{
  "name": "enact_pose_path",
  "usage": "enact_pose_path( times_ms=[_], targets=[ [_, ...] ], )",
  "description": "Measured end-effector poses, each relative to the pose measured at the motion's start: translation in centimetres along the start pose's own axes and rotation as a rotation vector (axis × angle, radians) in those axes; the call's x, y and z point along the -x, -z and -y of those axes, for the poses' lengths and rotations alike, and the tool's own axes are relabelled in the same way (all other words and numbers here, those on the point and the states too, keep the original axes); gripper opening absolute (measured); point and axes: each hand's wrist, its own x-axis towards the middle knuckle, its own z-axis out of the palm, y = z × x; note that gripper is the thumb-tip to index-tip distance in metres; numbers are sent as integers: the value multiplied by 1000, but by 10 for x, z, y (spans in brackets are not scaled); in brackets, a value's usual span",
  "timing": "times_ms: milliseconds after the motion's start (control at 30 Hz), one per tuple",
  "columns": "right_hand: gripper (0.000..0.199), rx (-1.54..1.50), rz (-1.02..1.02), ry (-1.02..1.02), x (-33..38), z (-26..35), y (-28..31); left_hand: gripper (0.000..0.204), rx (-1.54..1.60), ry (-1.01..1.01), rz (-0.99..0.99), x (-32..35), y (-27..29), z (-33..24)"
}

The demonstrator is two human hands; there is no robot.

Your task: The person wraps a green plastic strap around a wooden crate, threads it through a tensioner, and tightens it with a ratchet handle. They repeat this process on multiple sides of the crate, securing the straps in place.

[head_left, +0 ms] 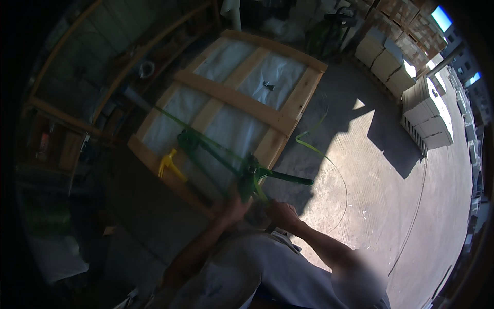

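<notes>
The step in hand looks like drawing a flat, glossy green strap (175, 119) tight with a dark green metal strapping tool with long bar handles (252, 167). The strap runs over a pale slatted wooden crate with white plastic-wrapped contents (236, 101), and the tool sits at the crate's near right edge. The right hand (284, 215) has its fingers curled closed around the strap just below the tool; the left hand (232, 208) is beside the tool's lower end, too dark and blurred to tell how far its fingers are open or whether they grip. The next move probably calls for a steady tool and an even pull on the strap.

One handle juts past the crate's edge over the grey concrete floor (370, 206), where room opens to the right, though a loose strap end curls there. Toward the body, grey trousers (242, 273) leave little space, and a yellow-headed hammer (169, 164) lies along the near left edge
</notes>
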Motion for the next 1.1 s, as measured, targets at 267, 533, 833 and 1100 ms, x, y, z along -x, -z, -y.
enact_pose_path(
  times_ms=[267,533,833,1100],
  targets=[
    [13,-410,-526,-283,-18,-5,-1,23,-21,-75,209,-23,-19,-6],
    [11,-328,-1075,-330,-11,-33,81,23,263,-39,262,-68,-23,-94],
    [43,-935,-1064,-680,65,-83,61,30,622,81,-31,-173,-18,-105],
    [46,-815,-783,-625,93,-71,-36,46,135,124,-63,-251,-2,-68]
  ],
)
